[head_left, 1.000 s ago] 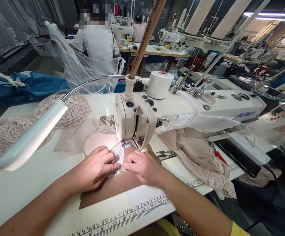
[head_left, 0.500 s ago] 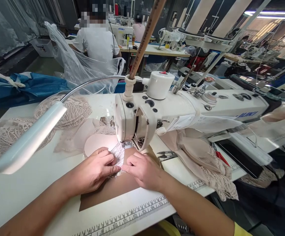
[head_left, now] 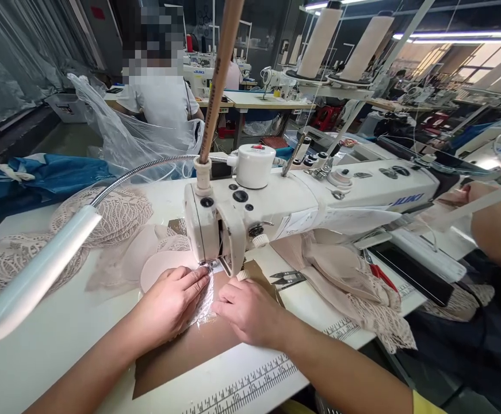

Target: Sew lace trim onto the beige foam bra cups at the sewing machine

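A white lace piece [head_left: 205,305] lies under the needle end of a white sewing machine [head_left: 250,204], beside a smooth beige bra cup [head_left: 157,267]. My left hand [head_left: 175,302] rests on the lace, its fingers stretched out flat and pointing to the presser foot [head_left: 207,267]; its thumb is mostly hidden. My right hand [head_left: 250,313] is curled at the lace's right edge, fingertips closed on it near the front corner. Beneath both hands is a brown sheet [head_left: 181,362] on the white table [head_left: 81,345].
Thread snips [head_left: 287,278] lie right of the machine head, near a pile of beige bra pieces [head_left: 340,276]. Lace cups [head_left: 107,215] are stacked at the left under a lamp [head_left: 38,276]. A ruler strip [head_left: 241,391] runs along the front edge. Another person [head_left: 157,98] sits ahead.
My left hand's fingers have gone from bent at the lace's front edge to flat, close to the presser foot. The right hand stays by the lace's edge. The view has shifted slightly.
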`<state>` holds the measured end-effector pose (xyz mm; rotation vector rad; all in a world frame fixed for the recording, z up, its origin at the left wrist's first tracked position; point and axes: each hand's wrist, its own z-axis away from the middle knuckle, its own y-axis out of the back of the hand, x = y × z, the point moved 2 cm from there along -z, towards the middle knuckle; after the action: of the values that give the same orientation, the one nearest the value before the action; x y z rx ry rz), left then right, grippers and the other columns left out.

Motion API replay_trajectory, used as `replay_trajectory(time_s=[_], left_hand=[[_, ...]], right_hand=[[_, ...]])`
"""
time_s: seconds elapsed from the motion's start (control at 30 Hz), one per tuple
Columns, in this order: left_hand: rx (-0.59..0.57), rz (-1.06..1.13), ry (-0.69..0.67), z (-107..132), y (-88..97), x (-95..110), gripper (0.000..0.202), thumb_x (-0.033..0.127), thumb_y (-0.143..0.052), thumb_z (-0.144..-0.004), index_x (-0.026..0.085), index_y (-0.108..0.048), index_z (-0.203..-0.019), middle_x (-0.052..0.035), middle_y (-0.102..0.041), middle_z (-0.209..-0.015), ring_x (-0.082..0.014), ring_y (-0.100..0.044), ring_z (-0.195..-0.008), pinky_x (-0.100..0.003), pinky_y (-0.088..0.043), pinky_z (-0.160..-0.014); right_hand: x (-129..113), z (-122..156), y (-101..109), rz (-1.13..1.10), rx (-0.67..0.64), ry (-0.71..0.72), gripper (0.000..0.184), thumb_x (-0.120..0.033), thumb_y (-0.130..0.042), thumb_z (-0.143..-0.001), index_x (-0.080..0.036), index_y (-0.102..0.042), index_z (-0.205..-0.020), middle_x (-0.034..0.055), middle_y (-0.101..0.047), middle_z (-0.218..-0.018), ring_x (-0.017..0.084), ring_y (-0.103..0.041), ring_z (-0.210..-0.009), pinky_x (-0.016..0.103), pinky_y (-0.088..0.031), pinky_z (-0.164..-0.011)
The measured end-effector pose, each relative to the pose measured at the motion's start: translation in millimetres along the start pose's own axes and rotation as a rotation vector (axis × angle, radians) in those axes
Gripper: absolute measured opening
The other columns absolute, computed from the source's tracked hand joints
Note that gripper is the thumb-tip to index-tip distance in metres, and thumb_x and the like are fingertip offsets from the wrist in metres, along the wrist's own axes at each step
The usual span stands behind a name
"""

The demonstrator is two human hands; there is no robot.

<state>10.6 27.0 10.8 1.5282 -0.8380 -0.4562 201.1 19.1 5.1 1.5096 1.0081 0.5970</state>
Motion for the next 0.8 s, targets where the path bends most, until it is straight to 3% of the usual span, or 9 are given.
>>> replay_trajectory(time_s=[0.33, 0.5, 0.8], left_hand=[[0.0, -0.043, -0.026, 1, 0.1, -1, 0.031, 0.016, -0.042, -0.095, 0.014, -0.059, -0.12, -0.0147, -0.065, -0.11, -0.0251, -0.054, -0.09, -0.04, -0.044, -0.078], [0.037, -0.028, -0.052, 3, 1.1, -3, 0.03, 0.017, -0.042, -0.096, 0.016, -0.061, -0.12, -0.0132, -0.065, -0.112, -0.0259, -0.054, -0.097, -0.04, -0.044, -0.081], [0.052, -0.051, -0.049, 0, 1.6, -7, 0.03, 0.014, -0.042, -0.095, 0.016, -0.064, -0.115, -0.0118, -0.068, -0.102, -0.0257, -0.056, -0.093, -0.039, -0.043, -0.078]], right_hand=[[2, -5, 0, 0.005, 0.018, -0.105, 0.016, -0.006, -0.054, -0.075, -0.016, -0.061, -0.085, 0.0038, -0.055, -0.081, 0.018, -0.042, -0.078, 0.029, -0.029, -0.065], [2, -7, -2, 0.035, -0.019, -0.206, 0.028, -0.002, -0.049, -0.074, -0.018, -0.062, -0.093, 0.0044, -0.056, -0.08, 0.019, -0.043, -0.077, 0.031, -0.029, -0.065], [3, -15, 0, 0.114, -0.032, -0.311, 0.039, -0.002, -0.047, -0.076, -0.018, -0.061, -0.109, 0.0092, -0.061, -0.095, 0.023, -0.048, -0.085, 0.032, -0.037, -0.07]])
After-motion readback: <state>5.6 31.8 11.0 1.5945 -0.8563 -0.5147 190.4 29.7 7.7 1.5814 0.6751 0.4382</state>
